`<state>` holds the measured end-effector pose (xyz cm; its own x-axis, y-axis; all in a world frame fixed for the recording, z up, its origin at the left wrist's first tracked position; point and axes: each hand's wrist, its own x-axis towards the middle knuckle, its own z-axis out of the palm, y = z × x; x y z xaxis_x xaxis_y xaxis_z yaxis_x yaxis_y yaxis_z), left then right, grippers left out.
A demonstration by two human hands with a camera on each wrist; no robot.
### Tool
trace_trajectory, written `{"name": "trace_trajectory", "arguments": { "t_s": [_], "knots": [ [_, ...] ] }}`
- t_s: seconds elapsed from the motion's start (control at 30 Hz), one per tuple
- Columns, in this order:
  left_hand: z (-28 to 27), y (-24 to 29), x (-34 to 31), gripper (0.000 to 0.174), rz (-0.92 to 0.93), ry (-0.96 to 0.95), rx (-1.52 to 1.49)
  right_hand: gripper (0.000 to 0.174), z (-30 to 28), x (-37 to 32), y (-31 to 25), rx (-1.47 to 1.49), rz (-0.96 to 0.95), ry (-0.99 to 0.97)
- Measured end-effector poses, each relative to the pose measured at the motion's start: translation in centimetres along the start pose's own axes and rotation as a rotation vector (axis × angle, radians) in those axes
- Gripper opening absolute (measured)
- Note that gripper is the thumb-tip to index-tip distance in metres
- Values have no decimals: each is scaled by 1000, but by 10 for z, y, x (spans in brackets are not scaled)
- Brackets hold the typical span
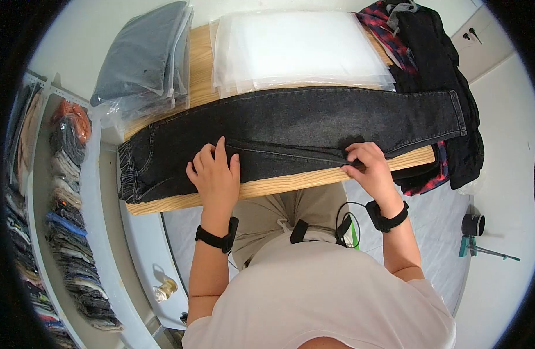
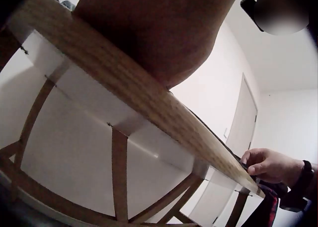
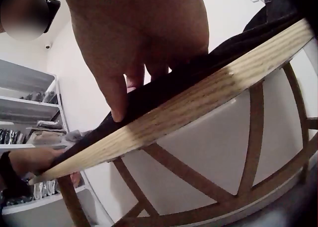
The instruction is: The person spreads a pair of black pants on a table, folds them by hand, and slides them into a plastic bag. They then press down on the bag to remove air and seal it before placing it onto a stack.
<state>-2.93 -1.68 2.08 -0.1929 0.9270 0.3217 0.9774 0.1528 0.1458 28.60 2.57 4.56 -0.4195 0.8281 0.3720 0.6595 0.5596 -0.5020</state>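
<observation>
A pair of black jeans point(image 1: 296, 113) lies lengthwise on the wooden table point(image 1: 279, 186), its elastic waist at the left and leg hems at the right. My left hand point(image 1: 214, 177) rests on the upper part of the jeans with fingers spread. Farther right, my right hand point(image 1: 370, 168) pinches the near leg edge between thumb and curled fingers, where the cloth is creased. The right wrist view shows the thumb of this hand point(image 3: 144, 43) at the cloth's edge, above the table's front edge.
Clear plastic bags point(image 1: 296, 49) lie stacked behind the jeans. Packed grey garments point(image 1: 139, 52) sit at the back left. Dark and red plaid clothes point(image 1: 453, 116) hang over the right end. Shelves of folded clothes point(image 1: 75, 250) stand at the left.
</observation>
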Motion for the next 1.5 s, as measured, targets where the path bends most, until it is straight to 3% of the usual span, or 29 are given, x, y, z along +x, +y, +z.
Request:
{"name": "trace_trajectory", "arguments": {
  "t_s": [0.2,0.3,0.5,0.7,0.8,0.87,0.93,1.03,1.1,1.13,1.2,1.27,1.5],
  "knots": [
    [-2,0,-1,37,-7,14,-32,21,1,-4,2,29,2,-4],
    [2,-6,0,31,2,81,-80,17,8,-3,7,115,125,-8],
    [4,-6,10,23,-9,92,-78,12,27,5,4,-214,148,46],
    [4,-5,13,23,-12,58,-127,19,30,4,-2,-191,62,145],
    [3,-4,15,22,-13,59,-142,21,28,5,-7,-179,123,106],
    [3,-4,14,22,-17,44,-141,21,29,11,-21,-379,214,67],
    [5,-6,15,22,2,69,-121,22,38,18,-37,-468,155,24],
    [9,-6,14,18,24,132,-106,23,67,31,-65,-211,63,38],
    [2,4,17,16,26,251,-167,33,74,33,-76,-350,70,-16],
    [-2,9,17,15,3,366,-210,33,76,33,-75,-371,89,-3],
    [0,8,13,16,62,342,-235,33,78,32,-67,-303,99,2],
    [11,-4,12,15,207,175,-393,33,70,28,-60,-314,104,26],
    [5,2,13,11,154,144,-373,30,15,-11,3,-361,145,152]
  ]
}}
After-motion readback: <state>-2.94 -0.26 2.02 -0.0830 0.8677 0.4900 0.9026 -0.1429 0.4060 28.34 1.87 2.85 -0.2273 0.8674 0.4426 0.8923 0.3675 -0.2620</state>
